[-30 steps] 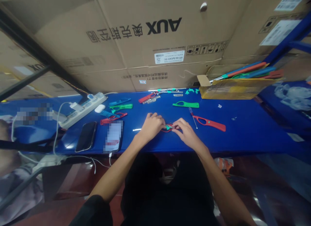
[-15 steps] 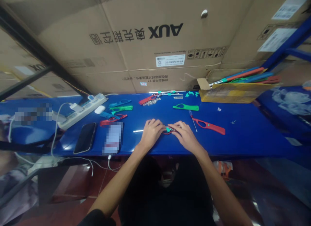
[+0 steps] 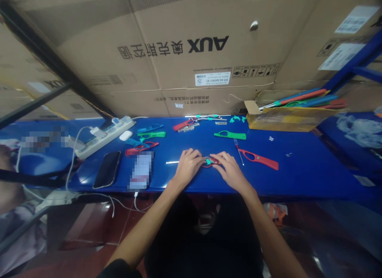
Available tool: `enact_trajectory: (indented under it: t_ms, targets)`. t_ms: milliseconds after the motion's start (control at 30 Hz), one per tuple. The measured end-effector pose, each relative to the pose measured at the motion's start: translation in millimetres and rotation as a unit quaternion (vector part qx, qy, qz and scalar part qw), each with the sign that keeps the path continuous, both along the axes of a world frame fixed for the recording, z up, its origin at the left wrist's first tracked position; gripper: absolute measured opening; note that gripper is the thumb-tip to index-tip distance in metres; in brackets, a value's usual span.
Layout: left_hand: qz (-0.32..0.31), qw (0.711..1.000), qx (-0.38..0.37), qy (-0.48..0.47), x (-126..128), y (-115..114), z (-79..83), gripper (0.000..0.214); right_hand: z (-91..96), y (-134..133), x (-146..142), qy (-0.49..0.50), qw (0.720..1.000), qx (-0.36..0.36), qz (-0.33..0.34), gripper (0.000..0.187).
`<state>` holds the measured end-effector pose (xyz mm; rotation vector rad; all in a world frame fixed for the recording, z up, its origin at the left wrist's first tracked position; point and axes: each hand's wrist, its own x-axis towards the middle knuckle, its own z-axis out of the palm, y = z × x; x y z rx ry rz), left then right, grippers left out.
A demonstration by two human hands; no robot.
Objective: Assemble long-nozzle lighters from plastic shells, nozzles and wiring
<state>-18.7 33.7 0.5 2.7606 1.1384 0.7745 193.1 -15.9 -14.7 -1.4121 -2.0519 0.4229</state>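
Low over the blue table, both hands hold an opened red stick lighter point(image 3: 212, 161), with a green trigger piece and thin pale wires showing inside. My left hand point(image 3: 188, 165) has its fingers closed around the lighter's front part, and the silvery metal tube point(image 3: 172, 163) sticks out to the left. At the other end, my right hand point(image 3: 232, 169) pinches the red body between thumb and fingers. Much of the lighter is covered by the fingers. Right of my right hand lie a small screwdriver point(image 3: 239, 151) and a red lighter shell half point(image 3: 260, 159).
A green shell half point(image 3: 231, 135) lies farther back. Blue, green and red shells point(image 3: 151, 134) lie left, near two phones point(image 3: 107, 169) and a power strip point(image 3: 104, 138). An open carton point(image 3: 286, 118) of lighters stands back right, before a large cardboard box point(image 3: 167, 75).
The view has shifted slightly, so everything appears a little lower and to the right. The right fingers have eased back, and more of the lighter's inside shows.
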Motion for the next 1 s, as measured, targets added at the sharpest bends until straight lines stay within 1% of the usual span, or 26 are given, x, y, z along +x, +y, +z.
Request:
enact_trajectory:
  t_ms: [233, 400, 467, 533, 700, 833, 1000]
  targets:
    - [0.003, 0.999, -0.03, 0.01, -5, -4, 0.9, 0.021, 3.6, -2, -1, -0.024, 0.999, 0.021, 0.015, 0.036]
    - [-0.012, 0.999, -0.009, 0.034, -9, -12, 6.9, 0.026, 4.4, -3, -2, -0.036, 0.999, 0.037, 0.019, 0.035]
    - [-0.008, 1.0, -0.001, 0.026, -12, -16, 10.2, 0.028, 4.4, -4, -3, -0.032, 0.999, 0.036, 0.01, 0.032]
    - [0.012, 1.0, -0.006, -0.003, -17, -19, 11.7, 0.029, 4.8, -5, -4, -0.027, 0.999, 0.033, 0.002, 0.029]
    - [0.081, 0.995, -0.021, -0.053, -29, -18, 4.7, 0.022, 7.5, -6, -7, -0.022, 0.999, 0.024, 0.001, 0.027]
    - [0.08, 0.994, -0.049, -0.054, -31, -15, -1.4, 0.018, 8.8, -8, -7, -0.017, 0.999, 0.038, 0.001, 0.026]
    - [0.079, 0.993, -0.069, -0.062, -30, -15, -0.9, 0.016, 6.2, -9, -6, -0.037, 0.998, 0.046, 0.012, 0.025]
